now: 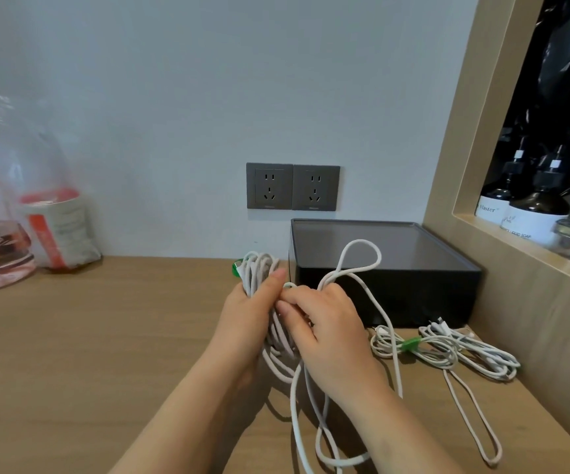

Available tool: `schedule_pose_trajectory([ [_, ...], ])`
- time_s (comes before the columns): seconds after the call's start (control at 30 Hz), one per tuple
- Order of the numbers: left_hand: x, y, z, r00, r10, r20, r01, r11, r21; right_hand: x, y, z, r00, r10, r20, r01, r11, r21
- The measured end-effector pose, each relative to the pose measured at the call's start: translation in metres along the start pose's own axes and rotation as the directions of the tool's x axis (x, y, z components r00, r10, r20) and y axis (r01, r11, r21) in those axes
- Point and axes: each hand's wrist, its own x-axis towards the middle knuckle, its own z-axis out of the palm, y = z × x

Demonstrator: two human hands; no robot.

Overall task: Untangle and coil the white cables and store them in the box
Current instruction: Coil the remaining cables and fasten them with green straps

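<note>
Head view: the wooden counter (105, 354) fills the lower half of the frame. The dark box (413, 295) sits open at centre right against the wall, and I see no cable inside it, so storing is not yet done. Both hands meet at centre frame, just left of the box's front corner. The left hand (246, 313) is wrapped round the held coil (259, 271) with its thumb pressed across the turns, and the right hand (328, 323) touches it, fingertips pinching the loose strand (377, 258) where it joins the coil. The held coil is a long, narrow hank. Its long axis runs almost straight up and down the frame, the top end toward the wall and the bottom hanging below the left palm. From the pinch, the loose strand rises in an open loop toward the upper right, across the box front, then drops to the counter and trails off the bottom edge in slack curves. Winding looks to be the step in hand. It should go best if the left hand holds the turns flat and even while the right feeds slack along the same axis, shaking out the lower curves before they cross. At lower right, in front of the box, the tied bundle (447, 350) lies with its length across the frame, cinched by a green tie (410, 344).
</note>
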Motion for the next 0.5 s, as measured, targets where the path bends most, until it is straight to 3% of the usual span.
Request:
schedule_pose_trajectory([
  [0.1, 0.005, 0.003, -0.005, 0.985, 0.017, -0.169, -0.023, 0.999, -0.037, 0.001, -0.002, -0.003, 0.998, 0.055, 0.004, -0.055, 0.995, 0.088],
  [0.17, 0.009, 0.008, -0.01, 0.97, 0.02, -0.242, -0.048, 0.993, -0.108, 0.001, -0.004, -0.008, 0.98, 0.194, 0.04, -0.198, 0.964, 0.175],
  [0.23, 0.012, 0.009, -0.014, 0.956, -0.001, -0.294, -0.052, 0.984, -0.172, 0.001, -0.004, -0.01, 0.913, 0.36, 0.192, -0.394, 0.898, 0.193],
  [0.37, 0.013, 0.01, -0.017, 0.963, -0.073, -0.259, 0.006, 0.969, -0.248, 0.003, -0.009, -0.009, 0.76, 0.44, 0.478, -0.616, 0.721, 0.316],
  [0.5, 0.016, 0.01, -0.02, 0.977, -0.09, -0.194, 0.028, 0.953, -0.301, 0.006, -0.01, -0.018, 0.722, 0.383, 0.576, -0.675, 0.571, 0.467],
])
